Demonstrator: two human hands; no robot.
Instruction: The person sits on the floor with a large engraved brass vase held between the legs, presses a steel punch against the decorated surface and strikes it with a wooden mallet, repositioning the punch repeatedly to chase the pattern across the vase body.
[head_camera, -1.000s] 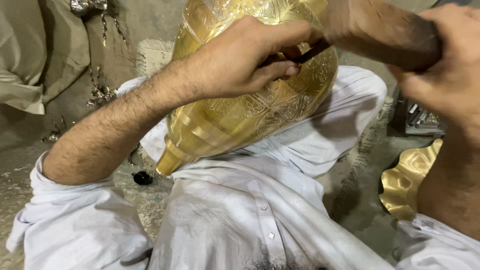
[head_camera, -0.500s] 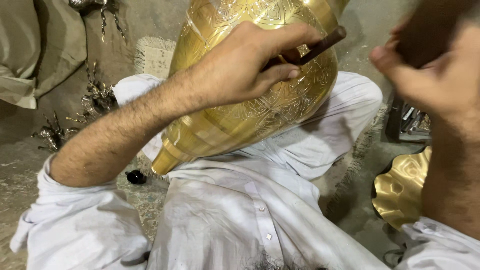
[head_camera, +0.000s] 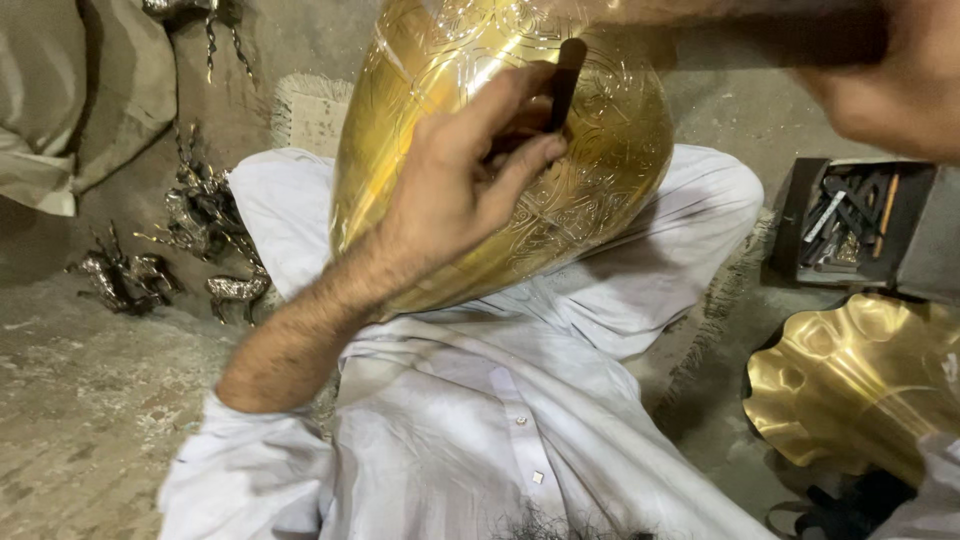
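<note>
Pinching a short dark chisel (head_camera: 564, 82) between thumb and fingers (head_camera: 520, 170), the left hand (head_camera: 455, 190) rests against the engraved brass vessel (head_camera: 600, 190) lying across the lap. The chisel stands nearly upright, lower end hidden behind the fingers, top pointing up. The right hand (head_camera: 900, 75) sits up and to the right, closed around a blurred dark handle (head_camera: 790, 35) reaching leftward, its head just above the chisel's top.
</note>
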